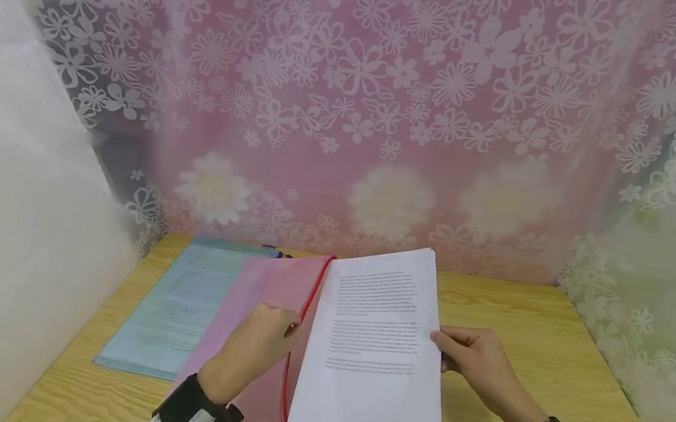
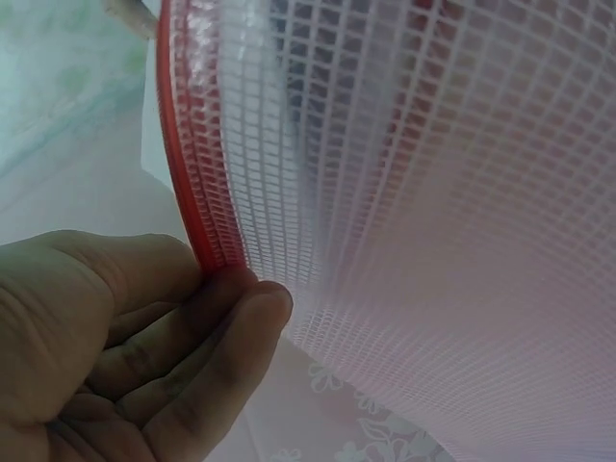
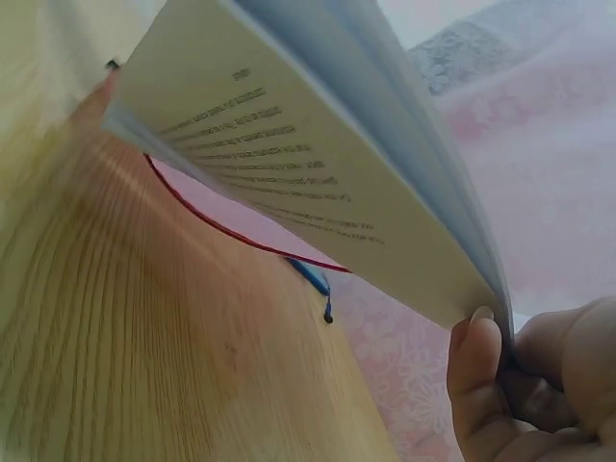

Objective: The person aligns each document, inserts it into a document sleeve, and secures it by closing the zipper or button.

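A pink mesh zipper pouch (image 1: 248, 359) with a red zipper edge lies left of centre. My left hand (image 1: 257, 346) pinches that edge between thumb and fingers, as the left wrist view shows at the red zipper (image 2: 188, 183). My right hand (image 1: 480, 363) grips the right edge of a stack of printed paper sheets (image 1: 366, 407), thumb on top. In the right wrist view the sheets (image 3: 289, 173) are raised at a slant over the table, fingers beneath and thumb across their edge. The stack's left side lies along the pouch's zipper opening.
A blue mesh pouch (image 1: 155, 315) with a printed page inside lies at the left, partly under the pink one. Everything rests on a wooden table (image 1: 553, 363). Flowered pink curtain (image 1: 363, 97) hangs behind, with a white sheet (image 1: 16, 189) at the left.
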The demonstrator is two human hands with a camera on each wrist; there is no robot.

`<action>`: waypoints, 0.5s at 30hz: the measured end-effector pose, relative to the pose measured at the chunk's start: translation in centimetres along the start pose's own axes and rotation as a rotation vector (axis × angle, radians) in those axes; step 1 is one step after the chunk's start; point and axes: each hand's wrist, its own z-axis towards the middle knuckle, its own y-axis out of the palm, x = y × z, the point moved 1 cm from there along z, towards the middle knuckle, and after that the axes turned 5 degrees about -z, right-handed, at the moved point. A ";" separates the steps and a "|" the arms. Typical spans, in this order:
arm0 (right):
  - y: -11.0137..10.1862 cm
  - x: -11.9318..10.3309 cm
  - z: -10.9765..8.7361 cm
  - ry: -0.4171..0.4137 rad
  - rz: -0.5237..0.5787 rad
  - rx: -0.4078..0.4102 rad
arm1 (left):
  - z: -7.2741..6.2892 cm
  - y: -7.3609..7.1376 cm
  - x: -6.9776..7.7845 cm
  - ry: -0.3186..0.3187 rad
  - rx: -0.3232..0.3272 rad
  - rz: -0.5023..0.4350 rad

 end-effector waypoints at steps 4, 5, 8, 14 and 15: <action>0.0 -0.1 0.0 0.010 0.014 0.004 | 0.0 0.1 0.0 -0.001 -0.008 -0.002; 0.1 -0.1 -0.1 0.003 -0.006 0.011 | 0.0 0.2 0.0 -0.001 -0.007 -0.005; 0.2 -0.3 -0.1 -0.018 -0.063 0.028 | 0.0 0.3 0.0 0.004 0.006 -0.003; 0.7 -0.6 0.0 -0.026 -0.038 0.014 | 0.1 0.6 0.1 0.000 0.027 0.019; 0.7 -0.6 0.0 -0.027 -0.026 0.009 | 0.1 0.7 0.2 -0.004 0.031 0.024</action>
